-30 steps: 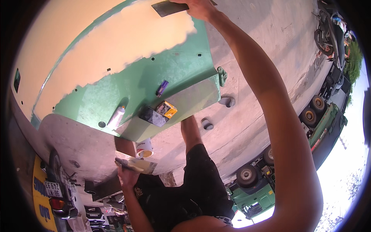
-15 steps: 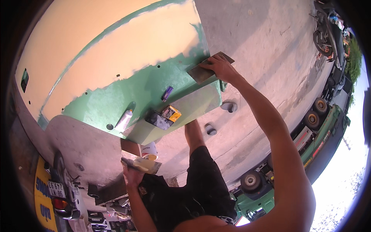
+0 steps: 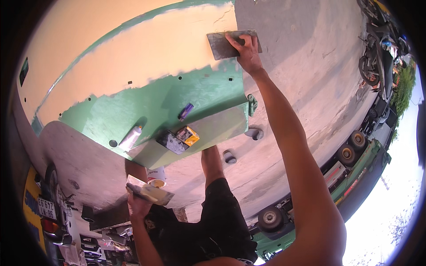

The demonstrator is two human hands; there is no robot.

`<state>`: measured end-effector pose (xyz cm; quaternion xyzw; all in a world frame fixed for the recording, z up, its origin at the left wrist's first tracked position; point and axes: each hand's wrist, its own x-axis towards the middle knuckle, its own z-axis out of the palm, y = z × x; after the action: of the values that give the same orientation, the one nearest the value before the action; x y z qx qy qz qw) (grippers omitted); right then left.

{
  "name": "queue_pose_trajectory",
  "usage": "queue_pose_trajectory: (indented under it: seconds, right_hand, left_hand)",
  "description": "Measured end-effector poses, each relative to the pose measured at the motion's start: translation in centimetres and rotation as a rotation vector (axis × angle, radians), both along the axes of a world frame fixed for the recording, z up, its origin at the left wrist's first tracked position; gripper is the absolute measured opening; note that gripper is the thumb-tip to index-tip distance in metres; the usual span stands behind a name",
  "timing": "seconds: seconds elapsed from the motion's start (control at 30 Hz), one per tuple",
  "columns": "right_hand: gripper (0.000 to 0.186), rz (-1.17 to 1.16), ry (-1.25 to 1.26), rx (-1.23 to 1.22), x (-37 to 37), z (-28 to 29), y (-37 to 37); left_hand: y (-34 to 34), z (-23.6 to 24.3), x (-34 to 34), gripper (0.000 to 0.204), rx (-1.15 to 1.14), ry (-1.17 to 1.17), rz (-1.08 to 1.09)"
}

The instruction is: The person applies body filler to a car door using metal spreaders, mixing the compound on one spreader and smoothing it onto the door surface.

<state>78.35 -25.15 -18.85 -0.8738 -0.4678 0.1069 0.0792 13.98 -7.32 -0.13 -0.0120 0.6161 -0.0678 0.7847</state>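
My right hand (image 3: 249, 55) grips a wide, dark, flat putty spreader (image 3: 218, 48), fingers pressed over its face. The spreader lies at the right edge of a large green panel (image 3: 168, 95), over its coat of beige putty (image 3: 168, 48), and its right part reaches past the edge. Down at the lower left, my left hand (image 3: 139, 207) is closed around a second flat metal plate (image 3: 157, 195) with beige putty on it. Just behind that plate stands a white tub (image 3: 156, 174) with yellowish stuff inside, its lower part hidden.
On the panel's lower ledge (image 3: 217, 124) sit a yellow box (image 3: 188, 135) and a dark tray (image 3: 171, 141). A purple box (image 3: 186, 111) and a white tube (image 3: 131, 138) lie above them. Two grey slippers (image 3: 254, 133) are on the concrete; a motorbike (image 3: 51, 204) and green truck (image 3: 364, 177) stand farther off.
My right hand has carried the spreader up along the panel's right edge, from the green area onto the beige putty. My left hand still holds its plate. The whole view has shifted slightly.
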Motion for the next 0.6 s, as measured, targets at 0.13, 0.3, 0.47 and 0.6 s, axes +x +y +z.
queue_pose_trajectory:
  seconds: [0.13,0.3,0.47,0.6]
  right_hand:
    - [0.08,0.068,0.019,-0.061,-1.0,2.7,-9.9]
    - [0.08,0.132,0.005,-0.089,2.0,6.9,-1.7]
    - [0.08,0.169,-0.143,0.013,4.5,2.9,11.0]
    - [0.059,0.164,0.053,-0.016,5.4,2.1,12.8]
  left_hand:
    - [0.1,0.2,-0.5,0.085,-0.029,0.028,0.007]
    - [0.8,0.9,1.1,0.087,-0.005,0.03,0.031]
    - [0.8,0.3,0.4,0.088,0.0,0.04,0.024]
    - [0.7,1.0,1.6,0.089,0.009,0.09,0.027]
